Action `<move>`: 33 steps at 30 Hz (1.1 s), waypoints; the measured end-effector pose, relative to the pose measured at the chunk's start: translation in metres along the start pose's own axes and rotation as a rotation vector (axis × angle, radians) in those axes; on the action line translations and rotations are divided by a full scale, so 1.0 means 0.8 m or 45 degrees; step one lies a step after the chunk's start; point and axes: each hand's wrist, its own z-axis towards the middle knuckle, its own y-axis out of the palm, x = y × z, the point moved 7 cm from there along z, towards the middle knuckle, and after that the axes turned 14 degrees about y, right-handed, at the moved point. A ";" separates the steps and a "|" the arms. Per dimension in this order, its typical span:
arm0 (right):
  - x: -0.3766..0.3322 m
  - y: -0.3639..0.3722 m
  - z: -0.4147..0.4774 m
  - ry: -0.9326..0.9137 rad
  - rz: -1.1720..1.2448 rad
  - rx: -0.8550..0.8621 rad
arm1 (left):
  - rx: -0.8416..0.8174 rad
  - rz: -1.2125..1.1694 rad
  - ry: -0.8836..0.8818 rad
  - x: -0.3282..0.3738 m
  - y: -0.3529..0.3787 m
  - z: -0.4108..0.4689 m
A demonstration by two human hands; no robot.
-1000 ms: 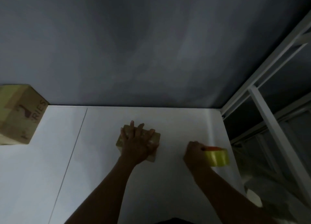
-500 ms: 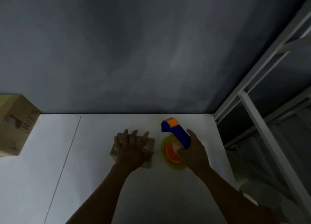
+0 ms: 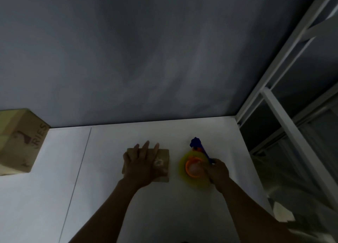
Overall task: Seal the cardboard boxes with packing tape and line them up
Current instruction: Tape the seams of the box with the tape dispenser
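Note:
A small cardboard box (image 3: pixel 162 160) lies on the white table (image 3: pixel 102 197), near its far edge. My left hand (image 3: pixel 141 163) rests flat on top of the box with fingers spread, covering most of it. Just right of the box, my right hand (image 3: pixel 216 172) grips a tape dispenser (image 3: pixel 195 165) with a blue handle, an orange hub and a yellowish roll of tape. The dispenser lies on its side on the table, a short gap from the box. A larger cardboard box (image 3: pixel 20 142) with printed letters stands at the far left.
A grey wall (image 3: pixel 146 60) rises directly behind the table. White metal shelf framing (image 3: pixel 281 118) stands off the table's right edge. A seam (image 3: pixel 80 169) runs front to back through the tabletop left of my arms. A pale scrap (image 3: pixel 282 212) lies low on the right.
My right hand turned the tape dispenser from upright to lying on its side and brought it leftward close to the small box. The left hand stayed flat on the box.

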 end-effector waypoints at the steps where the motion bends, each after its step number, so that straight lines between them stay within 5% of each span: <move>1: 0.001 0.001 0.001 -0.019 -0.032 0.003 | -0.032 0.008 0.029 0.000 0.001 -0.001; 7: -0.004 -0.004 -0.004 -0.090 -0.378 0.100 | 0.048 -0.019 0.104 -0.003 -0.003 -0.002; 10: -0.022 -0.008 -0.021 -0.136 -0.607 0.407 | 0.039 -0.020 0.092 -0.005 0.003 -0.003; 12: -0.048 0.003 -0.047 -0.342 -0.475 0.472 | 0.038 -0.006 0.079 -0.005 0.004 -0.005; 17: -0.056 0.099 -0.079 -0.242 -0.163 -0.332 | 0.072 0.018 0.081 -0.004 0.004 -0.013; 24: -0.042 0.137 -0.115 -0.543 -0.061 -0.656 | 0.124 -0.025 -0.024 -0.016 -0.003 -0.026; 33: -0.040 0.154 -0.129 -0.423 -0.194 -0.887 | 0.089 -0.049 -0.038 -0.016 0.007 -0.021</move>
